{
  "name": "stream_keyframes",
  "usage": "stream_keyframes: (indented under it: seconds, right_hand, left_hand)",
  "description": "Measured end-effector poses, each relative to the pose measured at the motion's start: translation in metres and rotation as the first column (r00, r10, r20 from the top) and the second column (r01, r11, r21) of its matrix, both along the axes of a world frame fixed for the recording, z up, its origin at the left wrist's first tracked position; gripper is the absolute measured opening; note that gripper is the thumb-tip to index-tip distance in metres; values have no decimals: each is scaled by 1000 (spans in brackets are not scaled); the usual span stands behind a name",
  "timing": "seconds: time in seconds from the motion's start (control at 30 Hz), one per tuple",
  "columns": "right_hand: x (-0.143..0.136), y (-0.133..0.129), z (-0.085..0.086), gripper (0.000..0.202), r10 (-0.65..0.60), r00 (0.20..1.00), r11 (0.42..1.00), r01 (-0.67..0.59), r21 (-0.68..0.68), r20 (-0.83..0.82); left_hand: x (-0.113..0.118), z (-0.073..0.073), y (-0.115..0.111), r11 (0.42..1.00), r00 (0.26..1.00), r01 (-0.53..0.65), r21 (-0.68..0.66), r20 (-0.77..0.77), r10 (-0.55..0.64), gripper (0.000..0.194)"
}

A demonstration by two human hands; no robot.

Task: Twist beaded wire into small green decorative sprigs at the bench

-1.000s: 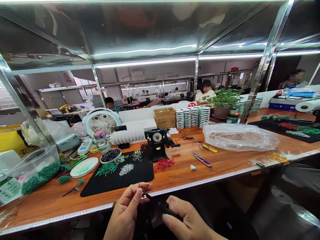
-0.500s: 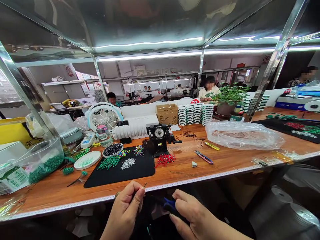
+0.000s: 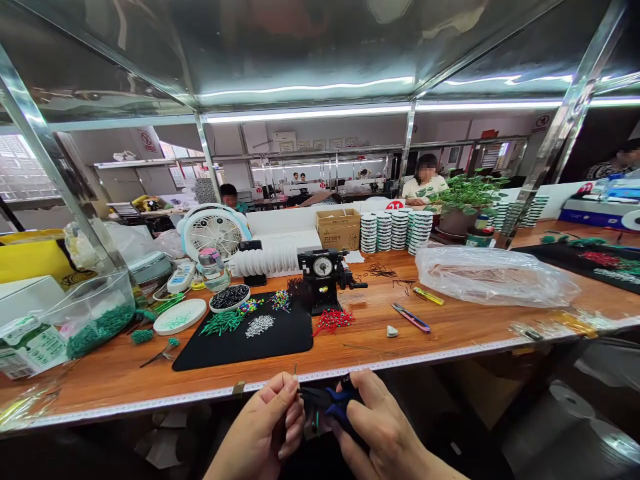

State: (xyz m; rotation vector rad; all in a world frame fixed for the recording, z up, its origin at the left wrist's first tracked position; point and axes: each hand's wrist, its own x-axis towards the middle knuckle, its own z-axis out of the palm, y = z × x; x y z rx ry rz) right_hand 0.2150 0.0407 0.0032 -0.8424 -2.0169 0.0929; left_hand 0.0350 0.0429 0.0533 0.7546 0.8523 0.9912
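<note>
- Pinching with thumb and forefinger pressed together, the left hand (image 3: 275,413) had hold of a thin dark strand (image 3: 295,369), one end of which poked up above the fingertips.
- Its other fingers were curled in towards the palm.
- The right hand (image 3: 377,420) was closed around blue-and-black pliers (image 3: 334,401), their nose aimed left and right by the left fingertips; whether it gripped the strand, I could not tell.
- Strand and pliers were held up at the front edge of the table (image 3: 370,337), near its measuring strip (image 3: 190,398).
- Beyond the hands, a black mat (image 3: 285,341) carried piles of green pieces (image 3: 225,322) and silvery pieces (image 3: 260,326).
- Red pieces (image 3: 334,321) lay just right of the mat, before a black machine (image 3: 321,287) with a dial.
- Further right were snips (image 3: 413,318), a small white block (image 3: 392,331) and a clear plastic bag (image 3: 495,279).
</note>
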Motion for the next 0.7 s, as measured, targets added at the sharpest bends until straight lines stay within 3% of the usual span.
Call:
stream_keyframes:
  seconds: [0.1, 0.2, 0.33, 0.47, 0.7]
  right_hand:
    - [-8, -1, -3, 15, 59, 993, 993, -69, -97, -103]
    - [-14, -3, -4, 23, 96, 972, 937, -161, -308, -216]
    - [-15, -3, 1, 34, 110, 937, 820, -274, -503, -330]
    - [-7, -2, 7, 36, 150, 926, 753, -334, -567, -348]
    - [4, -4, 16, 32, 161, 939, 716, -324, -618, -305]
  left_hand:
    - [4, -6, -1, 998, 998, -51, 42, -25, 52, 38]
    - [8, -12, -2, 978, 985, -168, 127, -24, 172, 27]
    - [9, -10, -4, 990, 969, -141, 28, 209, 132, 25]
    - [6, -4, -7, 995, 925, -68, -69, 368, 89, 25]
    - [4, -10, -7, 996, 928, -59, -61, 364, 77, 25]
